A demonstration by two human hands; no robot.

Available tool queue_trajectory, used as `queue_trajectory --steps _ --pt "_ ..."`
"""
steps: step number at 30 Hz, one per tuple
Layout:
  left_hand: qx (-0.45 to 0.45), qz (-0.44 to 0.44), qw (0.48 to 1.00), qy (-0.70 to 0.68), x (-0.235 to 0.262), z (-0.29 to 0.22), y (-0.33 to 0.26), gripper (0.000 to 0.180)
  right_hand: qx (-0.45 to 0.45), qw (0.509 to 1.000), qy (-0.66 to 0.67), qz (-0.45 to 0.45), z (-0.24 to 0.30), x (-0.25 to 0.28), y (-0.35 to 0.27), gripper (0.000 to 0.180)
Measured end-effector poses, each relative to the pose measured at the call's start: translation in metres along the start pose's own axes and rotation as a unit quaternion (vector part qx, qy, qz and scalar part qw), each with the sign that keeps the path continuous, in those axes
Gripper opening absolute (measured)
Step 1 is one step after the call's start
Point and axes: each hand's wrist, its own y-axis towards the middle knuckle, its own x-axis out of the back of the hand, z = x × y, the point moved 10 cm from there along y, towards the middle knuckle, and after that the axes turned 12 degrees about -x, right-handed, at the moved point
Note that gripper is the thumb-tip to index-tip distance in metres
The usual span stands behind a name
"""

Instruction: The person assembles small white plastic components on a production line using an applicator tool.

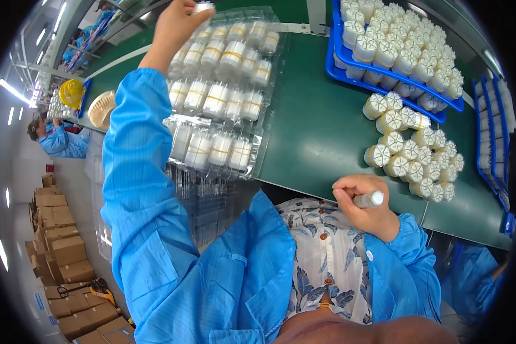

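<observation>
left hand (175,23) at 11 o'clock, fingers pinched on white cylinder (202,7) above clear blister tray (221,92) | right hand (364,206) at 4 o'clock, fist round another white cartridge (370,199) | loose cartridge pile (415,155) at 3 o'clock on green table (309,126) | blue bin (395,51) at 1 o'clock

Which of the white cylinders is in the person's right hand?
The white cylinder gripped in the right hand at the near table edge; it lies sideways in the fist, apart from the loose pile standing on the green table.
</observation>
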Motion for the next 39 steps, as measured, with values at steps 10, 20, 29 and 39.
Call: queue_trajectory --steps 10,20,29,39 --pt "-0.095 0.058 0.988 0.103 -0.042 -0.124 0.016 0.033 0.056 0.998 -0.017 -0.004 0.006 0.02 0.001 0.01" --pt "-0.211 0.129 0.918 -0.311 -0.073 -0.367 -0.168 0.054 0.164 0.966 -0.196 -0.051 0.004 0.032 -0.029 0.027" --pt "-0.12 0.039 0.903 -0.41 -0.097 -0.347 -0.182 0.051 -0.054 0.996 -0.016 -0.066 -0.043 0.048 -0.042 0.019" --pt "-0.1 0.002 0.905 -0.413 -0.09 -0.305 -0.217 0.057 0.058 0.997 -0.044 -0.002 0.015 0.044 0.014 0.014"
